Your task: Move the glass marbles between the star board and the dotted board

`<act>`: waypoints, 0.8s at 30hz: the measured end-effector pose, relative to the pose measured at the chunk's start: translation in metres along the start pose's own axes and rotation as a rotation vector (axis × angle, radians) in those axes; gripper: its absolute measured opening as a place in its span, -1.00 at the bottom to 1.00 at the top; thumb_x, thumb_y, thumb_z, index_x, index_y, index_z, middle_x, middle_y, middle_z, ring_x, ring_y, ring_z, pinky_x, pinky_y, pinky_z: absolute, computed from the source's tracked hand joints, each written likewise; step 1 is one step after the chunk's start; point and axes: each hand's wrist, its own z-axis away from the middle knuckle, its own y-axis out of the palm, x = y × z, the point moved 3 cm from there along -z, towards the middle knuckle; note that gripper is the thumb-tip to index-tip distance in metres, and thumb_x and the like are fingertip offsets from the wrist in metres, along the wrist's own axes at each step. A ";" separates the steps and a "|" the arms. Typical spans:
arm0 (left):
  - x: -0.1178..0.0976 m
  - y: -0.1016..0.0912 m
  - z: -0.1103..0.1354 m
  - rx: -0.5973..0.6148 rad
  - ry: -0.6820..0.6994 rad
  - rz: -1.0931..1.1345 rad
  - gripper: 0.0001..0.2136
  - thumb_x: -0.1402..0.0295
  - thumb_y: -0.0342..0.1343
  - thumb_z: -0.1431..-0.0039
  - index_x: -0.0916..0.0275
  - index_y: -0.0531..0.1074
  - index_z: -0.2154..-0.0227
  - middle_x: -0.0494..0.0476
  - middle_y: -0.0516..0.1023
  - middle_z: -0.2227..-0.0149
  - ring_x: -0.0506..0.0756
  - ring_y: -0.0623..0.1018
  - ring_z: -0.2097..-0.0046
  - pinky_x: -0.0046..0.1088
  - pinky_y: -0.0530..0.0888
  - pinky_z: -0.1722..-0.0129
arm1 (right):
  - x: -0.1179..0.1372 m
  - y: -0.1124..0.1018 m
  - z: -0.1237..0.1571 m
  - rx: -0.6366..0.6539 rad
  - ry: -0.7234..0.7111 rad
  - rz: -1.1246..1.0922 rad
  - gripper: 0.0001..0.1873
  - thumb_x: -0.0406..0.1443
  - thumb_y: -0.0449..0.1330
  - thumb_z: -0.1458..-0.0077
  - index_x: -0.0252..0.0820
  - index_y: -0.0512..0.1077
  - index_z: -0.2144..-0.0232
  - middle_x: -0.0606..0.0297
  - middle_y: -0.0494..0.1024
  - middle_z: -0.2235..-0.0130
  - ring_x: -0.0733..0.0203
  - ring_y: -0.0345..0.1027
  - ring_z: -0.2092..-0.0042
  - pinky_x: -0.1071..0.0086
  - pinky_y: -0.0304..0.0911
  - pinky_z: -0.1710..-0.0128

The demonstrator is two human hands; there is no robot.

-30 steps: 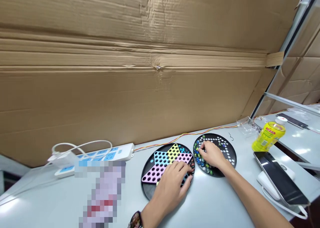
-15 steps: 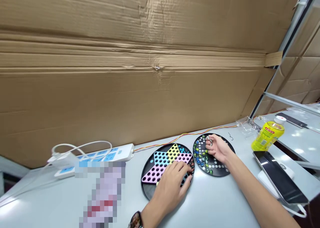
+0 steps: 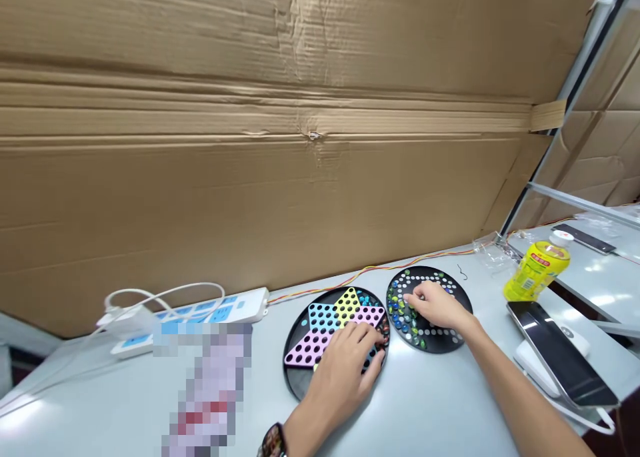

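My left hand point(image 3: 347, 357) lies palm down with fingers spread over the near right part of a Chinese checkers board point(image 3: 311, 347). The board is round and black, with a pink, blue and yellow star full of holes. Red and blue marbles show along its right rim, partly under my fingers. My right hand point(image 3: 435, 303) is over a round black tray point(image 3: 440, 342), its fingers curled together and pointing down to the left. Whatever they hold is hidden. Glass marbles point(image 3: 400, 317), green, blue and yellow, crowd the tray's left side, beside my fingertips.
A yellow drink bottle point(image 3: 537, 270) and a dark phone point(image 3: 563, 353) on a white block are at right. A power strip point(image 3: 225, 310) with white cables lies at left, near a blurred purple item point(image 3: 215, 377). Cardboard point(image 3: 280, 197) walls the back; thin wires point(image 3: 350, 277) run along it.
My right hand has turned from palm up, with something small and glassy at its fingers, to palm down, and lowered toward the tray. My left hand stays in place.
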 end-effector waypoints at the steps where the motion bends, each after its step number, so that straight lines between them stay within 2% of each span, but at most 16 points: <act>1: 0.000 0.000 0.000 -0.001 0.000 0.000 -0.88 0.38 0.03 -0.33 0.13 0.43 0.14 0.09 0.52 0.13 0.18 0.47 0.10 -0.20 0.39 0.08 | 0.001 0.000 0.003 0.045 0.025 0.059 -0.49 -0.05 0.08 -0.21 -0.14 0.11 0.68 0.41 0.20 0.64 0.30 0.04 0.52 0.36 -0.14 0.49; 4: 0.001 0.001 0.000 -0.001 0.005 -0.003 -0.88 0.38 0.03 -0.33 0.13 0.43 0.14 0.09 0.53 0.13 0.18 0.47 0.10 -0.20 0.39 0.09 | 0.005 0.000 0.011 0.151 0.081 0.213 -0.52 -0.04 0.08 -0.22 -0.14 0.23 0.65 0.33 0.39 0.59 0.25 0.21 0.50 0.37 -0.08 0.48; 8: 0.000 0.000 0.001 -0.020 0.014 -0.010 -0.88 0.38 0.05 -0.31 0.11 0.44 0.15 0.08 0.53 0.14 0.18 0.48 0.11 -0.23 0.40 0.10 | 0.019 0.005 0.017 0.161 0.084 0.470 -0.53 -0.03 0.00 -0.28 -0.18 0.46 0.50 0.07 0.60 0.38 0.03 0.49 0.30 0.34 0.10 0.39; 10: 0.000 0.000 0.000 -0.029 0.019 -0.011 -0.88 0.38 0.05 -0.31 0.11 0.44 0.15 0.08 0.53 0.14 0.17 0.48 0.12 -0.24 0.41 0.11 | 0.026 0.010 0.019 0.156 0.078 0.562 -0.49 -0.03 -0.04 -0.31 -0.23 0.54 0.38 -0.05 0.64 0.27 -0.08 0.54 0.20 0.29 0.19 0.31; 13: 0.000 -0.001 0.000 -0.020 0.016 -0.012 -0.88 0.37 0.03 -0.32 0.12 0.43 0.15 0.09 0.53 0.14 0.18 0.48 0.12 -0.24 0.40 0.11 | 0.034 0.017 0.021 0.166 0.044 0.628 -0.46 -0.09 -0.10 -0.35 -0.29 0.58 0.25 -0.12 0.64 0.19 -0.13 0.55 0.14 0.24 0.26 0.22; 16: -0.001 -0.001 0.000 -0.009 0.011 -0.019 -0.88 0.36 0.02 -0.33 0.12 0.44 0.15 0.10 0.53 0.15 0.18 0.48 0.12 -0.23 0.40 0.12 | 0.033 0.020 0.021 0.173 0.013 0.631 -0.48 -0.12 -0.10 -0.36 -0.30 0.57 0.28 -0.13 0.64 0.18 -0.11 0.54 0.15 0.25 0.25 0.22; 18: -0.002 -0.002 0.000 -0.014 0.013 -0.024 -0.88 0.36 0.02 -0.33 0.12 0.44 0.16 0.10 0.54 0.15 0.18 0.48 0.13 -0.24 0.40 0.13 | 0.027 0.020 0.019 0.174 -0.001 0.557 -0.51 -0.12 -0.07 -0.35 -0.26 0.53 0.40 -0.06 0.63 0.28 -0.04 0.52 0.24 0.28 0.20 0.29; 20: -0.002 -0.003 0.000 -0.024 0.020 -0.023 -0.88 0.37 0.03 -0.32 0.12 0.44 0.17 0.09 0.54 0.16 0.17 0.48 0.13 -0.25 0.41 0.13 | 0.019 0.017 0.014 0.176 -0.019 0.377 -0.52 -0.10 -0.03 -0.33 -0.19 0.39 0.56 0.12 0.54 0.45 0.10 0.41 0.38 0.33 0.10 0.38; 22: -0.003 -0.004 0.000 -0.030 0.023 -0.018 -0.88 0.37 0.03 -0.32 0.12 0.45 0.16 0.09 0.54 0.16 0.17 0.49 0.13 -0.25 0.41 0.12 | 0.013 0.012 0.009 0.167 -0.057 0.083 -0.47 -0.04 -0.02 -0.31 -0.15 0.19 0.64 0.32 0.31 0.59 0.26 0.19 0.50 0.37 -0.01 0.45; 24: -0.003 -0.004 0.000 -0.026 0.021 -0.013 -0.88 0.37 0.04 -0.32 0.12 0.45 0.16 0.08 0.54 0.15 0.17 0.49 0.12 -0.24 0.41 0.12 | 0.009 0.005 0.004 0.137 -0.055 -0.300 -0.43 0.05 0.00 -0.28 -0.12 0.05 0.65 0.45 0.09 0.63 0.34 -0.05 0.55 0.40 -0.12 0.52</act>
